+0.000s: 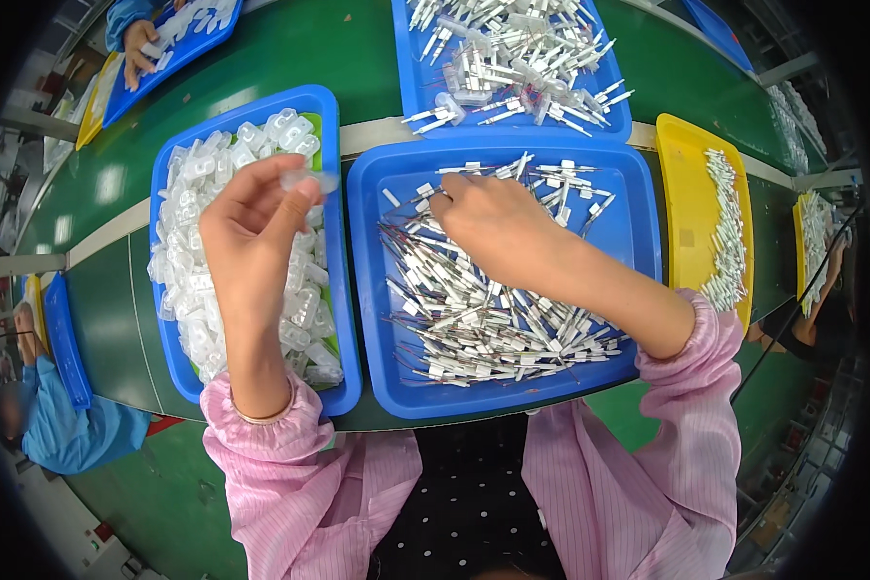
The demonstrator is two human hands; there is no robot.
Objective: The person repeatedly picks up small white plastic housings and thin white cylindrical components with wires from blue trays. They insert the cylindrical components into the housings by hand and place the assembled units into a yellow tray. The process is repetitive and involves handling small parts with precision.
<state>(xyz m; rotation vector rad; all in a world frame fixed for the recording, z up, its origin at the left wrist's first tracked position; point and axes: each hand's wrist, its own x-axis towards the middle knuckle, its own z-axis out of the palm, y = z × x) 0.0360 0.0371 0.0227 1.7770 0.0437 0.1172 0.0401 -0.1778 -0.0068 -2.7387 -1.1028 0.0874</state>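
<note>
My left hand (261, 208) is raised over the left blue tray (331, 116), pinching a small translucent plastic housing (309, 180) between thumb and fingers. Many similar clear housings (195, 290) fill that tray. My right hand (488, 217) reaches into the middle blue tray (638, 232), its fingers bent down among white connectors with thin dark wires (474, 324). The fingertips are mostly hidden behind the hand, so what they grip cannot be made out.
Another blue tray (411, 106) at the back is heaped with housings and white wired pieces. To the right, a yellow tray (684, 213) holds small white parts. Co-workers' hands (140, 48) show at far left and right. A green work surface (348, 43) runs behind.
</note>
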